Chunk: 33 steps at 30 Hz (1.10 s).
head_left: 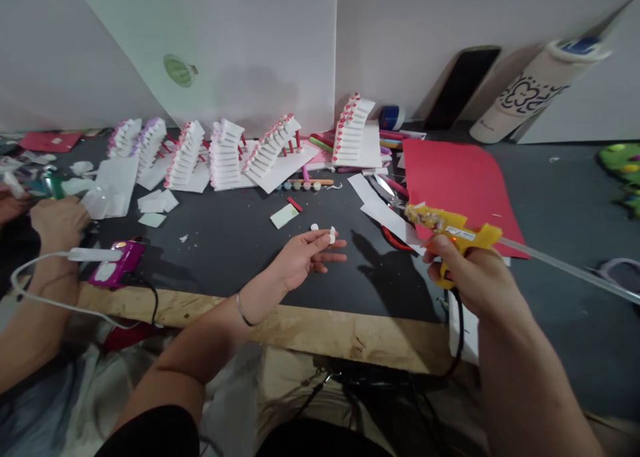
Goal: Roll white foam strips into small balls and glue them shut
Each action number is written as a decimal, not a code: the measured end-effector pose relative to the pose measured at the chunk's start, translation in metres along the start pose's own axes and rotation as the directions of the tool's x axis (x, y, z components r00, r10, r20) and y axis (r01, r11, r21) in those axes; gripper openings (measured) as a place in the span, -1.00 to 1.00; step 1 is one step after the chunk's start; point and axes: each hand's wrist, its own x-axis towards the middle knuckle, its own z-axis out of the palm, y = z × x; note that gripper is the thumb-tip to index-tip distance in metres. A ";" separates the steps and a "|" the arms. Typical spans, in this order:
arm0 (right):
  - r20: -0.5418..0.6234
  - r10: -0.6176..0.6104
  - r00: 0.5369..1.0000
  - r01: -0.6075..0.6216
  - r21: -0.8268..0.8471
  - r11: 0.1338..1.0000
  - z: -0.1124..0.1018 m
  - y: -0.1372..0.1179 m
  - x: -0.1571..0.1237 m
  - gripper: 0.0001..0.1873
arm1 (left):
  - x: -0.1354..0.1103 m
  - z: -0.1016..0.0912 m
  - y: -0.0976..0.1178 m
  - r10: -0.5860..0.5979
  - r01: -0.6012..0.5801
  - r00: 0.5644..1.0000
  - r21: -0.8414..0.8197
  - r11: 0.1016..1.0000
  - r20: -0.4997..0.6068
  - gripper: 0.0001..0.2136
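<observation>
Between thumb and forefinger, my left hand (305, 257) pinches a small white piece (333, 236), perhaps foam or paper; its other fingers are spread. Another small white round piece (315, 227) shows just beyond that hand. My right hand (467, 270) is wrapped round a yellow hot glue gun (457, 234), its nozzle pointing left and a clear glue stick (565, 265) sticking out of its back. Near the glue gun lie white paper strips (387, 214) and red-handled pliers (396, 238). A pale green card piece (285, 216) lies past my left hand, beside a short red stick.
Several small white staircase models (270, 144) with red or purple dots stand along the back. Red sheet (455, 177), phone (463, 84) and white bottle (537, 90) are at the right. A co-worker's hands (60, 220) are at the left, near a purple power strip (117, 264).
</observation>
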 end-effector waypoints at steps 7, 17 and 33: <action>0.129 0.078 0.989 -0.054 -0.179 0.982 -0.003 0.019 0.013 -0.41 | -0.011 0.010 -0.005 0.349 -0.291 0.933 0.393 0.872 -0.083 -0.83; 0.078 -0.199 0.977 0.202 -0.637 0.744 -0.024 0.003 -0.016 -0.48 | -0.010 0.011 -0.011 0.355 -0.283 0.932 0.460 0.842 -0.076 -0.84; 0.266 -0.654 0.708 0.705 -0.317 0.635 0.072 -0.029 -0.014 -0.86 | -0.012 0.011 -0.012 0.381 -0.288 0.921 0.518 0.805 -0.080 -0.87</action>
